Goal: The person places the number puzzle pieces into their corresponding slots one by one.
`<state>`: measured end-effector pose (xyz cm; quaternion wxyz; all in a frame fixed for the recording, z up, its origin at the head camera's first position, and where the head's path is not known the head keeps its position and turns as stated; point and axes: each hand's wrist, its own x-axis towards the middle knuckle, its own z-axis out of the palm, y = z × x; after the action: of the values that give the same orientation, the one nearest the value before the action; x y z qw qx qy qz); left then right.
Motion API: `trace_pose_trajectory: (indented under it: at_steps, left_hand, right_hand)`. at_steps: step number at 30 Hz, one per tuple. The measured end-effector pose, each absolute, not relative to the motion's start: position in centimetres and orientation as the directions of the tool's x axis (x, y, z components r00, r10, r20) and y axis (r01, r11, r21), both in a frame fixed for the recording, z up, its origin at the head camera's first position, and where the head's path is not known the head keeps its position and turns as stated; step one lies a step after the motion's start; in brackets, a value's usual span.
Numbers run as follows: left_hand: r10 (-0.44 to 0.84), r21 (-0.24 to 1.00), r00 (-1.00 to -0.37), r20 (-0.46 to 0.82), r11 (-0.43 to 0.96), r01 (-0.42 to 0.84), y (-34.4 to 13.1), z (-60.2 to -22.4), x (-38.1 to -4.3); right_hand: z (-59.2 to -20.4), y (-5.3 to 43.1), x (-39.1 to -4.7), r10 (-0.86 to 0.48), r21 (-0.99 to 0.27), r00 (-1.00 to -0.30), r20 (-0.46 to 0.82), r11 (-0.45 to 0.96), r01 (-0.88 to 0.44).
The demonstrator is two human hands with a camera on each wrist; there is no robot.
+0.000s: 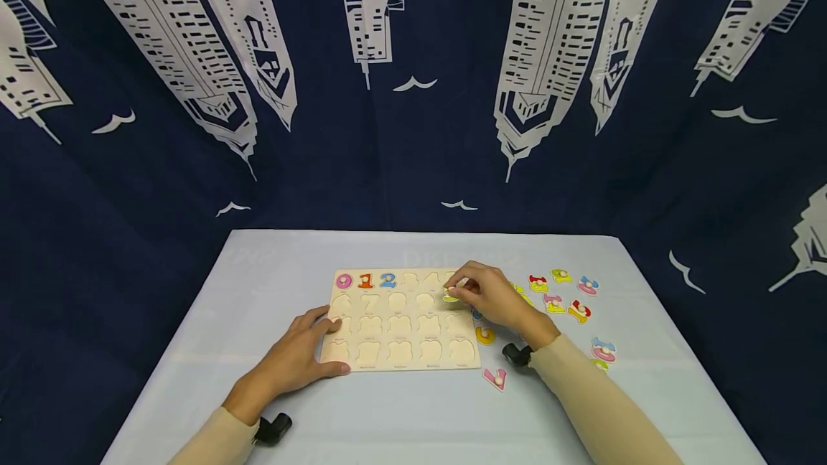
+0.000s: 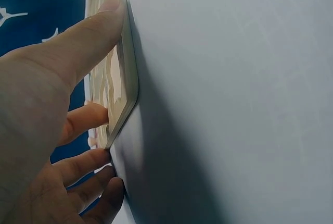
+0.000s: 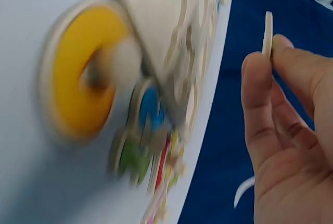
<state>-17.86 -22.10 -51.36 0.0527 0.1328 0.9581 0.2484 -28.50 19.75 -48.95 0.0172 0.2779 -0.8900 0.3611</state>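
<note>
A pale wooden puzzle board (image 1: 413,307) with shaped recesses lies on the table. Its top row holds a pink 0 (image 1: 344,281), an orange-red 1 (image 1: 365,280) and a blue 2 (image 1: 388,280). My left hand (image 1: 300,351) rests at the board's left side, its thumb on the front corner and its other fingers spread along the left edge. Over the upper right of the board, my right hand (image 1: 494,298) pinches a thin wooden puzzle piece (image 3: 267,34) between thumb and forefinger. That piece shows edge-on in the right wrist view, so its printed face is hidden.
Right of the board lie a yellow puzzle piece (image 1: 485,336), a pink V-shaped piece (image 1: 496,379), a red-and-yellow piece (image 1: 579,311) and several others. The white table (image 1: 362,422) ends at a dark blue cloth (image 1: 388,163) with printed buildings.
</note>
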Motion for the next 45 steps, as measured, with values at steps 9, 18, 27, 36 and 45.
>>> trace_pose_trajectory:
  at_steps: [9,18,27,36,45]
  left_hand:
    - [0.282,0.490,-0.959,-0.025,0.839,0.235,-22.0,-51.3,-17.6]
    - [0.293,0.491,-0.956,-0.023,0.836,0.244,-22.2,-51.0,-17.7]
    - [0.296,0.497,-0.955,-0.028,0.833,0.244,-22.3,-51.4,-17.8]
    - [0.299,0.491,-0.954,-0.021,0.834,0.250,-22.1,-51.3,-17.7]
    - [0.290,0.487,-0.956,-0.033,0.840,0.238,-22.2,-51.3,-17.7]
  right_hand:
    - [-49.2,15.3,-30.4,-0.495,-0.606,-0.844,0.206,0.613,-0.507]
    - [-50.2,11.9,-32.6,-0.423,-0.632,-0.884,0.199,0.634,-0.445]
    - [-51.3,10.2,-33.3,-0.341,-0.653,-0.927,0.156,0.669,-0.356]
    - [-51.3,9.6,-33.1,-0.326,-0.628,-0.933,0.150,0.697,-0.345]
    - [-51.2,9.6,-32.9,-0.312,-0.647,-0.941,0.129,0.693,-0.318]
